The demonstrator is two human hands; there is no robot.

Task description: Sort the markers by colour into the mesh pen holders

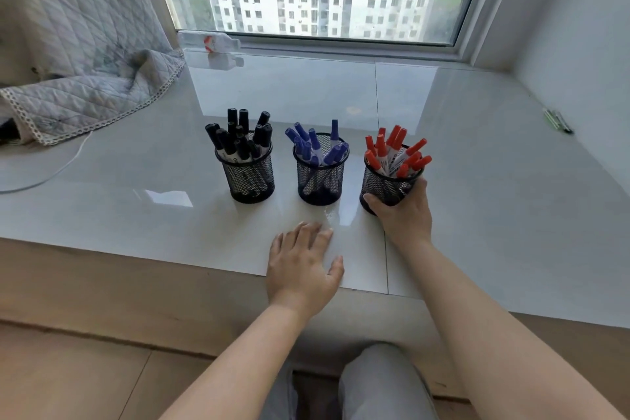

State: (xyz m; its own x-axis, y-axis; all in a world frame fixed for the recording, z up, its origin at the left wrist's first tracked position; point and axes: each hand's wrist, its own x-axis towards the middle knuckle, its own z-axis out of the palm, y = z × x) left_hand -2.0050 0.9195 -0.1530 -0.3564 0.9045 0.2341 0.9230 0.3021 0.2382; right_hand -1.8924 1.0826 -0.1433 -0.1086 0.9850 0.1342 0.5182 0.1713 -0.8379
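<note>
Three black mesh pen holders stand in a row on the glossy white sill. The left holder (250,177) is full of black markers (238,138). The middle holder (319,181) carries blue markers (315,147). The right holder (383,186) carries red markers (397,153), and my right hand (404,211) grips its front lower side with the thumb on the left and fingers wrapped round the right. My left hand (301,266) lies flat, fingers spread, on the sill in front of the middle holder, holding nothing.
A quilted grey cloth (85,72) lies at the back left, with a white cable (51,174) running beneath it. A plastic bottle (211,43) lies by the window. Some pens (557,121) lie at the far right. The sill's front edge (204,269) runs under my left wrist.
</note>
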